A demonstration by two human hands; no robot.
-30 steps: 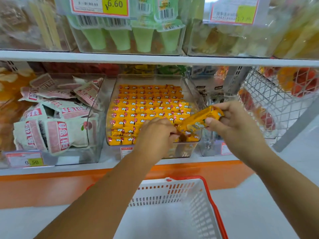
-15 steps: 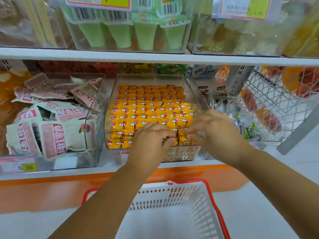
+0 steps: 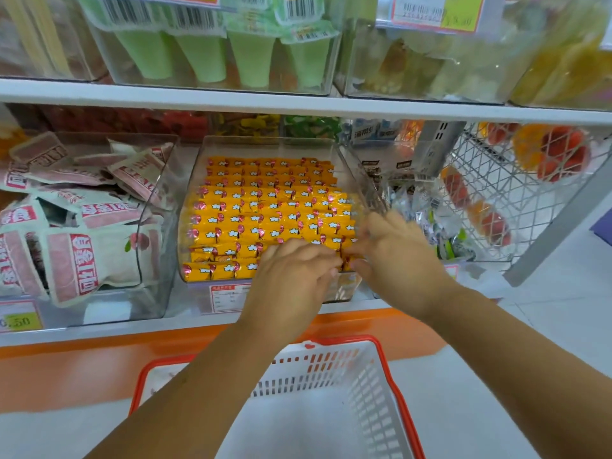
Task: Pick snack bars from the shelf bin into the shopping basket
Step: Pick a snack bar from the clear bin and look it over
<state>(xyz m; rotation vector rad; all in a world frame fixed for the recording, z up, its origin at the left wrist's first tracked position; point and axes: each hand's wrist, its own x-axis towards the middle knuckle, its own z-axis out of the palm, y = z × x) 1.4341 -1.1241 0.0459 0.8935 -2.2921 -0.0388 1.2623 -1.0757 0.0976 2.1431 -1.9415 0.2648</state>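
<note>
Picking is under way: left hand and right hand curl into the snack bars at the shelf bin's 5 o'clock corner, though I cannot tell whether either grips one, and next they should lift bars down to the shopping basket at 6 o'clock.

Single wide-angle camera on the person's head (straight lines bow toward the frame edges), facing forward and down, close to the shelf, clear bin of snack bars mid-frame, shopping basket directly beneath at the bottom edge.
</note>
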